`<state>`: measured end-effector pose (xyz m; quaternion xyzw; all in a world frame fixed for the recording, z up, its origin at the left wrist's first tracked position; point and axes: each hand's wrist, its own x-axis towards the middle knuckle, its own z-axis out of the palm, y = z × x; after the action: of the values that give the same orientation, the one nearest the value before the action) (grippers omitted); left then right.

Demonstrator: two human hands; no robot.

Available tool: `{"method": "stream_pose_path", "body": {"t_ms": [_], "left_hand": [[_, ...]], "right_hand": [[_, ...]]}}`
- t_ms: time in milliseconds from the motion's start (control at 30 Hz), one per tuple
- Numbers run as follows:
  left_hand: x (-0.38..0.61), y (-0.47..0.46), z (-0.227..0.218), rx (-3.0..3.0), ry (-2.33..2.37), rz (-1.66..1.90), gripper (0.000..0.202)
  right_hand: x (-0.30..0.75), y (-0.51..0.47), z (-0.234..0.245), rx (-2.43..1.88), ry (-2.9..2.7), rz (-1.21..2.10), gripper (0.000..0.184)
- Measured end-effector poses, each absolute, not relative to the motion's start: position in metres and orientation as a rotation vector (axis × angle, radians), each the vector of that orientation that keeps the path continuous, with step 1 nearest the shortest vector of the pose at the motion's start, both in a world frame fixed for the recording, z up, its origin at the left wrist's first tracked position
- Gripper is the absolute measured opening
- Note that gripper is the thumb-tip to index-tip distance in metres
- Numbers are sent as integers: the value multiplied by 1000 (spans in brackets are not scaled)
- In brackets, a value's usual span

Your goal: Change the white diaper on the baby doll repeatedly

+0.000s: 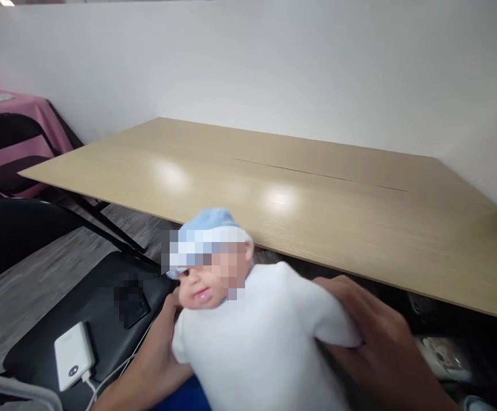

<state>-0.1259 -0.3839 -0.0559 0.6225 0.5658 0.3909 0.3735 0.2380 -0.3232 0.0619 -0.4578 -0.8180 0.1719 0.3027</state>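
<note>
A baby doll (pixel 257 337) in a white top and a light blue cap faces me at the lower middle, in front of the table's near edge. Its head tilts to the left. My left hand (pixel 167 337) is closed around the doll's side and arm at the left, its fingers partly hidden behind the white cloth. On the other side, my right hand (pixel 372 331) wraps round the doll's other sleeve and arm. The doll's lower body runs out of the bottom of the view.
A wooden table (pixel 338 211) spans the view before a white wall (pixel 274 63). On a black chair (pixel 103 279) at left lie a white power bank (pixel 73 355) with a cable and a dark phone (pixel 132 308). A pink-covered table (pixel 29 108) stands far left. Items sit under the table at right.
</note>
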Motion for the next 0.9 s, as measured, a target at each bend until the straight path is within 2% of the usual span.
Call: {"method": "stream_pose_path", "body": {"t_ms": [133,300,500,600,733,900], "left_hand": [[-111,-299,-7,1994,1495,944,58],[-79,-160,25,2192,1357,840,58],[-65,-55,24,2260,1355,659,57],[-73,-35,17,2273,1406,583,56],[-83,-20,6,2246,1515,527,43],[-83,15,-3,2299,1528,532,43]], "right_hand": [[265,-292,72,-1523,-2039,235,25],[293,-216,57,-1836,-1906,100,31],[318,-161,16,-1815,-1896,127,36],[323,-150,-1,-1741,-1894,140,39],[331,-132,-12,-1778,-1869,135,44],[345,-91,-19,-1770,-1916,156,48]]}}
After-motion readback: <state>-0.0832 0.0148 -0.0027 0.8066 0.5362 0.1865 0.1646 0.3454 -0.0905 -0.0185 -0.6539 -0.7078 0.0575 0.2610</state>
